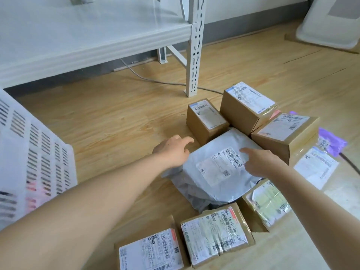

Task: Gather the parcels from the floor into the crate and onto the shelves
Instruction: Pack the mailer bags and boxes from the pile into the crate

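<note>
A grey plastic mailer bag (214, 172) with a white label lies on the wooden floor among several cardboard parcels. My left hand (173, 151) hovers at the bag's left edge, fingers loosely extended and holding nothing. Over the bag's label my right hand (261, 162) reaches with the index finger pointing left; whether it touches the bag I cannot tell. Small brown boxes (204, 121) (247, 108) (284, 137) stand behind the bag, and labelled boxes (214, 232) (152, 252) (268, 203) lie in front. The white slotted crate (35, 162) stands at the left.
A white metal shelf (78, 36) with a perforated upright post (194, 55) stands behind. A grey cable (148, 79) runs on the floor past the post. A purple mailer (331, 142) and a white-labelled parcel (315, 168) lie at the right. A white lid (329, 20) leans at the far right.
</note>
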`<move>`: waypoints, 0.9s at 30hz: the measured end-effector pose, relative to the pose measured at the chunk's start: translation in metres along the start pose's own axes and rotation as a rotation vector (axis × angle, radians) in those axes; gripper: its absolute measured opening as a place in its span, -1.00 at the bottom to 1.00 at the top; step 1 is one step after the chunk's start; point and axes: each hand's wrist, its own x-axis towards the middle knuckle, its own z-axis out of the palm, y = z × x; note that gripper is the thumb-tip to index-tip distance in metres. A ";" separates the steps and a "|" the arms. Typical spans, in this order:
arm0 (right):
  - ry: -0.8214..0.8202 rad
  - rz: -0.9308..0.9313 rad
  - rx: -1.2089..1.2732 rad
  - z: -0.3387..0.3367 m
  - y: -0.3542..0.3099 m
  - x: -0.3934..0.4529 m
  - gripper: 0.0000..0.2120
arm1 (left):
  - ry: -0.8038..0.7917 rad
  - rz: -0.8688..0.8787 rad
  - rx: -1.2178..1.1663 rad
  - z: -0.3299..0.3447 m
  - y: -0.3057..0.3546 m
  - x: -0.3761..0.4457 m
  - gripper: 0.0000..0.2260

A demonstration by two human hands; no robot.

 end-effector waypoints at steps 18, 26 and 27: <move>-0.133 -0.011 0.726 0.057 -0.038 0.018 -0.36 | -0.411 0.008 -0.275 0.052 -0.034 0.022 -0.45; 0.012 0.039 0.825 0.030 -0.051 -0.003 -0.44 | -0.231 0.019 -0.503 0.031 -0.033 0.006 -0.51; 0.043 0.063 0.822 0.023 -0.054 -0.006 -0.45 | -0.201 0.030 -0.513 0.024 -0.031 0.005 -0.52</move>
